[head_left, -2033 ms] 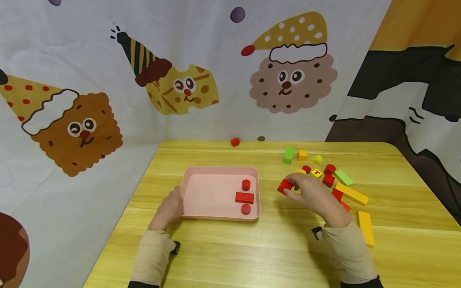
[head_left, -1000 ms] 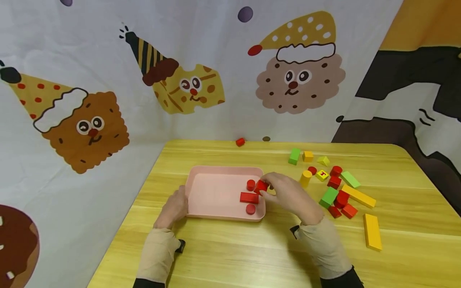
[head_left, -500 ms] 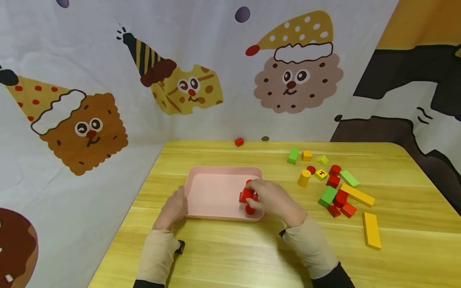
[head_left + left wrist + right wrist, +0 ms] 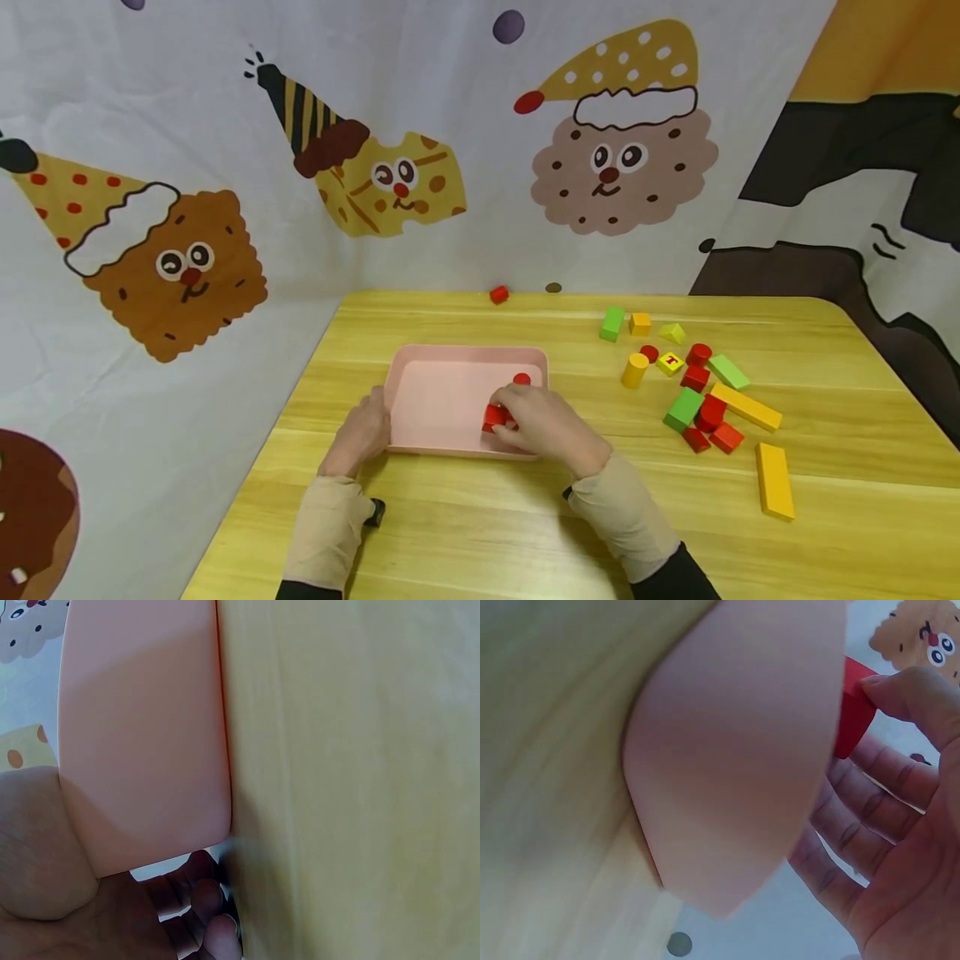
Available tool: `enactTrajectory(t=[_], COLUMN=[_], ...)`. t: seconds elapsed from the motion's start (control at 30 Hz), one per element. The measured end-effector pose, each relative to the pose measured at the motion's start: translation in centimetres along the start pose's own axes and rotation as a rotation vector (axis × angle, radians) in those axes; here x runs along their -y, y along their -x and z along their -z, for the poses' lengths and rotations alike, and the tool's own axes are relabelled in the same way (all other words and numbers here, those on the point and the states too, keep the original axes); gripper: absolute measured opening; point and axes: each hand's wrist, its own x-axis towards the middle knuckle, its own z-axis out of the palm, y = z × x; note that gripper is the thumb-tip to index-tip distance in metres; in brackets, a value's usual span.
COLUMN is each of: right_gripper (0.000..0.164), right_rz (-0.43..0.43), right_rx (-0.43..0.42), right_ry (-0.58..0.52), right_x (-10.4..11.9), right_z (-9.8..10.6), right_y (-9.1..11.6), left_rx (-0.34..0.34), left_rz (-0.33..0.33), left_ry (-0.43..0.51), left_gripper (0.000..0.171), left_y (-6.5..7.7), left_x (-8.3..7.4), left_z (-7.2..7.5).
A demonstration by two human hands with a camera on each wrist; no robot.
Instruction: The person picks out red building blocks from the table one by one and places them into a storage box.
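Observation:
A pink tray (image 4: 442, 400) sits on the wooden table. My left hand (image 4: 363, 429) holds its left end; in the left wrist view the thumb (image 4: 34, 847) lies against the pink tray (image 4: 146, 750) and the fingers curl by its end. Over the tray's right part, my right hand (image 4: 551, 421) pinches a red block (image 4: 492, 418). The right wrist view shows that red block (image 4: 855, 709) between thumb and fingers, partly behind the tray wall. A red cylinder (image 4: 522, 379) shows behind the right hand, which hides the other red pieces in the tray.
Right of the tray lie several loose blocks, among them a yellow cylinder (image 4: 634, 371), a green block (image 4: 683, 409), a red cube (image 4: 726, 437) and a long yellow block (image 4: 775, 481). One red block (image 4: 498, 294) lies at the table's back edge, by the printed curtain (image 4: 480, 167).
My right hand has carried the red block leftward from beside the loose pile, over the tray's right rim and down toward the front inside it. The left hand keeps its place on the tray.

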Motion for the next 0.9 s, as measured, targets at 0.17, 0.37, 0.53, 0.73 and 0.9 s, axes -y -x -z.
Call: enactTrajectory(t=[0.17, 0.37, 0.53, 0.73, 0.9], right_gripper=[0.018, 0.02, 0.019, 0.019, 0.018], right_rz=[0.026, 0.029, 0.038, 0.044, 0.051], right_rx=[0.023, 0.022, 0.028, 0.032, 0.03], right_ry=[0.026, 0.041, 0.055, 0.076, 0.077], right_x=[0.0, -0.2, -0.2, -0.3, -0.2], right_z=[-1.0, -1.9, -2.3, -2.5, -2.5], right_y=[-0.1, -0.1, -0.1, -0.1, -0.1], left_rx=[-0.016, -0.012, -0.001, 0.01, 0.003], left_rz=[-0.014, -0.011, 0.001, 0.018, 0.017], left_ry=[-0.007, -0.009, -0.007, -0.006, -0.002], left_gripper=[0.024, 0.025, 0.027, 0.028, 0.027], left_y=[-0.1, -0.1, -0.1, -0.1, 0.0], left_x=[0.1, 0.1, 0.1, 0.0, 0.0], left_z=[-0.1, 0.0, 0.0, 0.0, 0.1])
